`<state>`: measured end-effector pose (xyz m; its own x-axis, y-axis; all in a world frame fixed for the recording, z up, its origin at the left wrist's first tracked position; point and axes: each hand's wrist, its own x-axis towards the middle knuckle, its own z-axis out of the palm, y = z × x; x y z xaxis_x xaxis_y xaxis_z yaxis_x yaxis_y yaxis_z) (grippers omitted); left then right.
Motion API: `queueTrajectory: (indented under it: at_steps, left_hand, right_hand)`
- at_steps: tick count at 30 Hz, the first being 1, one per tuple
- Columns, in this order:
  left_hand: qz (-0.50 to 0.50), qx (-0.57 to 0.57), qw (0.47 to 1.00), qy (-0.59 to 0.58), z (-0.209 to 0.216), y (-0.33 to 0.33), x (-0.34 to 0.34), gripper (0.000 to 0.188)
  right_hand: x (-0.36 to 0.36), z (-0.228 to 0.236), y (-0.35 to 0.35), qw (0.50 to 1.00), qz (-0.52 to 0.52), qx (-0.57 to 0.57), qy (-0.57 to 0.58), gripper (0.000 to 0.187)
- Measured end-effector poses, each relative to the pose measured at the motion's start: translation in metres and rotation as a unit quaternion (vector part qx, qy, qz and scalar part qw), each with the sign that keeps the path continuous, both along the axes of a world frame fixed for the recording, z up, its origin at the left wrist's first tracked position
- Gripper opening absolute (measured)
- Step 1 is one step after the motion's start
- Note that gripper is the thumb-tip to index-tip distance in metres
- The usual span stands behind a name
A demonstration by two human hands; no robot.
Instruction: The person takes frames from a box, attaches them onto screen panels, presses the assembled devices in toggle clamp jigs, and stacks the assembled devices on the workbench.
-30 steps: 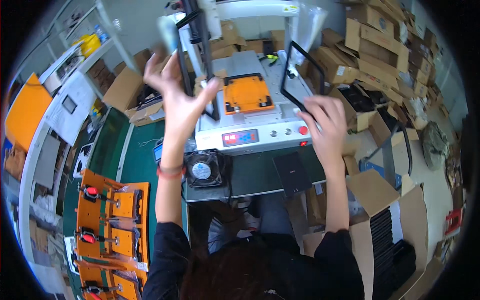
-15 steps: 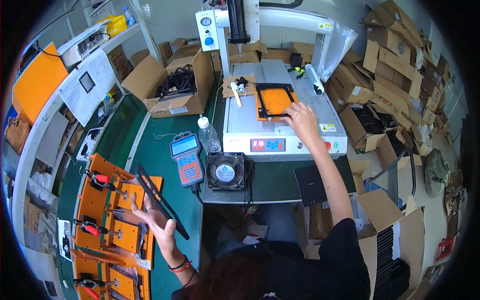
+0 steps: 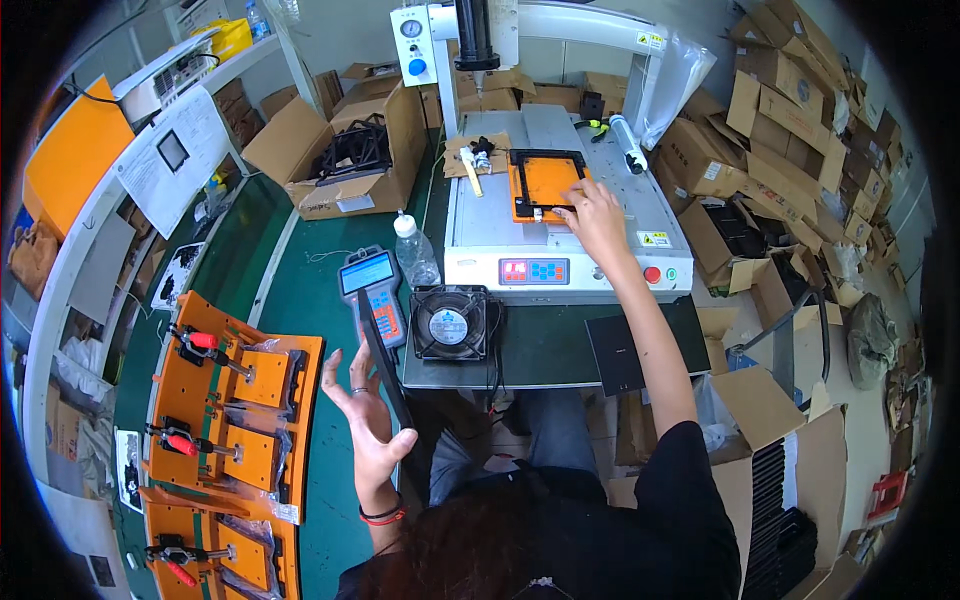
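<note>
A thin black frame (image 3: 382, 362), seen almost edge-on, stands steeply tilted in my left hand (image 3: 372, 430); the thumb is on its near side and the other fingers are spread. My right hand (image 3: 598, 222) has its fingertips on the near right corner of another black frame (image 3: 522, 185). That frame lies on an orange plate (image 3: 551, 182) on the grey bed of a dispensing machine (image 3: 480, 225). Its right edge is partly hidden by my fingers. The machine's nozzle (image 3: 479, 82) hangs above and behind the plate.
Left of me stand orange clamp fixtures (image 3: 180, 400) with red handles. A handheld keypad device (image 3: 372, 290), a clear bottle (image 3: 416, 255) and a small fan (image 3: 449, 325) sit before the machine. Open cartons (image 3: 365, 195) holding black frames stand behind and to the right; a black panel (image 3: 617, 355) lies near the bench edge.
My left hand has moved right, turning its black frame more edge-on and steeper, now in front of the keypad device. My right hand has shifted slightly left along the other frame's corner.
</note>
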<state>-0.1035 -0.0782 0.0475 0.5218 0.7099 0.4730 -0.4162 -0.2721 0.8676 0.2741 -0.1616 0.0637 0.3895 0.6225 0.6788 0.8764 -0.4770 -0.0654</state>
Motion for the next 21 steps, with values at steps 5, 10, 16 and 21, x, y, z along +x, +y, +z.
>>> queueTrajectory:
  at_steps: [5, 10, 16, 21]
  left_hand:
    - [-0.038, 0.034, 0.997, 0.054, 0.005, -0.001, 0.009, 0.117]
    - [-0.145, 0.146, 0.972, 0.111, 0.018, -0.022, 0.044, 0.119]
    - [-0.205, 0.243, 0.932, 0.174, 0.023, -0.049, 0.061, 0.134]
    - [-0.410, -0.115, 0.903, 0.050, 0.020, -0.037, 0.048, 0.136]
  right_hand:
    - [-0.075, 0.011, -0.026, 0.848, 0.352, 0.076, 0.388, 0.091]
    - [-0.151, -0.007, -0.047, 0.496, 0.563, 0.184, 0.634, 0.139]
    - [-0.161, -0.009, -0.067, 0.493, 0.543, 0.256, 0.630, 0.146]
    - [-0.163, 0.005, -0.078, 0.298, 0.558, 0.335, 0.698, 0.137]
